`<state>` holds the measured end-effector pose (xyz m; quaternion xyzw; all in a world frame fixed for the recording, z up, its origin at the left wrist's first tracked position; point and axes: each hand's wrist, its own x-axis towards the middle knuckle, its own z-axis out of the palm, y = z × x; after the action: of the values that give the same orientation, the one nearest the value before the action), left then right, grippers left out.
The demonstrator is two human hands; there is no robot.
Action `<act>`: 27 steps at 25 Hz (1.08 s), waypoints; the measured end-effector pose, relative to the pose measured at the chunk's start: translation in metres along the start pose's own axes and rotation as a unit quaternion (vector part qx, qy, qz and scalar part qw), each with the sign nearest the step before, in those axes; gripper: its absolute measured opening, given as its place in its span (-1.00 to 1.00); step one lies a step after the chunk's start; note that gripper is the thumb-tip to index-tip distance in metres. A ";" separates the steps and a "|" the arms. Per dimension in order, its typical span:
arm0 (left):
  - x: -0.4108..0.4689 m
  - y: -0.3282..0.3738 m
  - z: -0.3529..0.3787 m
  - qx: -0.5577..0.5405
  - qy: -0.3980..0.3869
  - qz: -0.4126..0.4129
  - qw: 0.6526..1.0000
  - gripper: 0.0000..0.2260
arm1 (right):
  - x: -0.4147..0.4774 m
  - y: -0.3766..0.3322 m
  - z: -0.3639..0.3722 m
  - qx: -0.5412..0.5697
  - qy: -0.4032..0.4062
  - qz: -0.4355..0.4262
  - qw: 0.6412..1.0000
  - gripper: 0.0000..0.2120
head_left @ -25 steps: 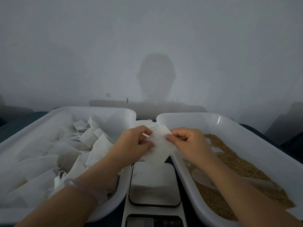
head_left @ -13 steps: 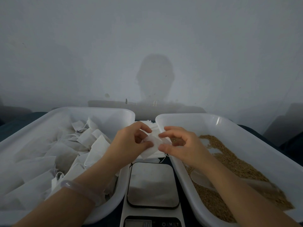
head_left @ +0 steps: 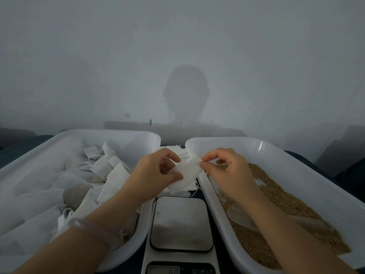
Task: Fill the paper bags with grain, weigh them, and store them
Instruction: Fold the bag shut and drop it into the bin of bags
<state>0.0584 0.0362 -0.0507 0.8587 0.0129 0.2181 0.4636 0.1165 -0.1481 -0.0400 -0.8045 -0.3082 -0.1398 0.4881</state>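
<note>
We hold the flat paper bag just beyond the scale, left hand pinching its lower edge, right hand pinching the top corner; we judge gentle rubbing should part the layers without tearing, before scooping grain.

Glossy plastic tubs, thin matt paper bag, brushed-metal scale.

Legible only on the dark control strip at the near end of the scale: a round power sign, then a letter M, then what looks like a T, pale on black, side by side to the right of the display. Display half cut by the lower edge, its faint marks too dim to read as digits.
</note>
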 end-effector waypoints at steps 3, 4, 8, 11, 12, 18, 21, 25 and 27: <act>0.000 -0.001 -0.001 0.012 0.024 0.010 1.000 -0.70 | 0.000 -0.002 -0.004 0.009 -0.088 0.022 0.996 -0.84; 0.001 -0.002 -0.001 0.019 0.030 0.015 0.999 -0.70 | 0.000 -0.004 -0.006 0.015 -0.118 0.040 0.992 -0.90; 0.000 -0.002 -0.002 0.031 0.045 0.043 0.998 -0.67 | -0.001 -0.005 -0.006 0.022 -0.148 0.072 0.986 -0.53; -0.002 0.001 -0.002 0.042 0.034 0.078 0.995 -0.66 | -0.003 -0.007 -0.005 0.018 -0.172 0.110 0.979 -0.50; -0.003 0.002 -0.001 0.048 0.028 0.091 0.994 -0.66 | -0.003 -0.008 -0.005 0.029 -0.186 0.123 0.974 -0.60; -0.005 0.005 -0.001 0.078 0.016 0.127 0.989 -0.60 | 0.000 -0.011 -0.008 0.184 -0.187 0.143 0.954 -0.74; -0.005 0.005 -0.001 0.091 0.027 0.131 0.987 -0.59 | 0.001 -0.007 -0.006 0.177 -0.157 0.158 0.959 -0.70; -0.008 0.007 -0.002 0.151 -0.003 0.213 0.965 -0.68 | -0.003 -0.009 -0.001 0.089 -0.168 0.141 0.972 -0.81; -0.008 0.007 -0.003 0.164 -0.020 0.239 0.957 -0.73 | -0.003 -0.009 -0.001 0.069 -0.133 0.143 0.978 -0.81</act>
<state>0.0489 0.0324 -0.0464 0.9052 -0.1664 0.3002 0.2506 0.1086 -0.1470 -0.0348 -0.8162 -0.2610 0.0614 0.5117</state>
